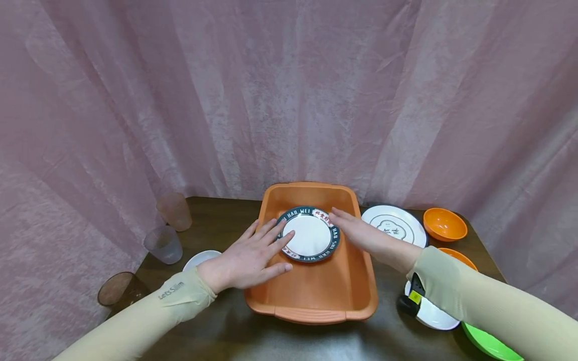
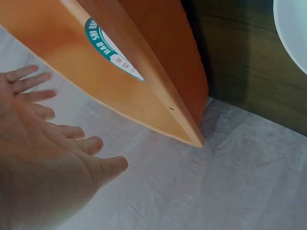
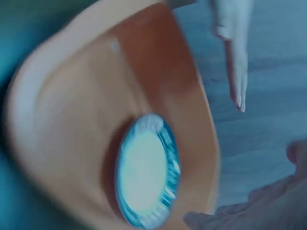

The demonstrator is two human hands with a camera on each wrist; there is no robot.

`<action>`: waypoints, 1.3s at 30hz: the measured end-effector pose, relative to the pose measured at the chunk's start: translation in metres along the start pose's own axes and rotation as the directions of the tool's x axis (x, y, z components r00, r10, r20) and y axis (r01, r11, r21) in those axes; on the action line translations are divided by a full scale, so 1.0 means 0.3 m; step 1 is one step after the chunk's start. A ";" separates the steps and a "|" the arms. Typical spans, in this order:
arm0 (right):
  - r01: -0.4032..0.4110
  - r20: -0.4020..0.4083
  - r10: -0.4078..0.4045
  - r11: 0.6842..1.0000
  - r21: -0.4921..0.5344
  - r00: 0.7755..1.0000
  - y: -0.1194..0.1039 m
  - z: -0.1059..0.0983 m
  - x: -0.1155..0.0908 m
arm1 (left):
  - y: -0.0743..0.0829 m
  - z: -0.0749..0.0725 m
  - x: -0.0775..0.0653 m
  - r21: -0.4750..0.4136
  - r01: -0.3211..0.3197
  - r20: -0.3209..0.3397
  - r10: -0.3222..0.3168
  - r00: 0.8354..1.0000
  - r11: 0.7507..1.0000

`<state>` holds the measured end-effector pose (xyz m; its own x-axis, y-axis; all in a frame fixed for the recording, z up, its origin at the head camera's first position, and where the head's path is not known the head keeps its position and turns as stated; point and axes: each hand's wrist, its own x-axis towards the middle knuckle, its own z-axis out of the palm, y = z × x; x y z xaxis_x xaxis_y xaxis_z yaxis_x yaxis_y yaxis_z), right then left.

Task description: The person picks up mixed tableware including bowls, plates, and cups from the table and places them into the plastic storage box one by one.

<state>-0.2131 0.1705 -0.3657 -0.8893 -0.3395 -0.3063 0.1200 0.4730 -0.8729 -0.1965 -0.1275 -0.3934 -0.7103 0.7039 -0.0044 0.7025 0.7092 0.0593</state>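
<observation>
A white plate with a dark, lettered rim lies inside an orange basin. My left hand, fingers spread, hovers above the basin's left side, and its fingertips overlap the plate's left edge in the head view. On the other side, my right hand is held with straight fingers over the basin's right wall, near the plate's right rim. Both hands look raised above the plate in the right wrist view, where the left hand shows at the top. Neither hand holds anything.
Right of the basin are a large white plate, an orange bowl, another orange bowl partly hidden, a white dish and a green dish. To the left stand a clear cup, a pinkish cup, a brown cup and a white dish.
</observation>
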 end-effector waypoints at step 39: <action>0.170 -0.032 -0.435 0.417 -0.893 0.900 0.198 -0.023 -0.240 | -0.044 0.008 -0.042 -0.023 0.054 -0.041 -0.055 0.998 0.998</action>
<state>-0.1451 0.2286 -0.3930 -0.8666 -0.4852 0.1163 -0.4949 0.8656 -0.0765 -0.1967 -0.1457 -0.3966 -0.7493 0.6614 0.0335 0.6616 0.7454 0.0819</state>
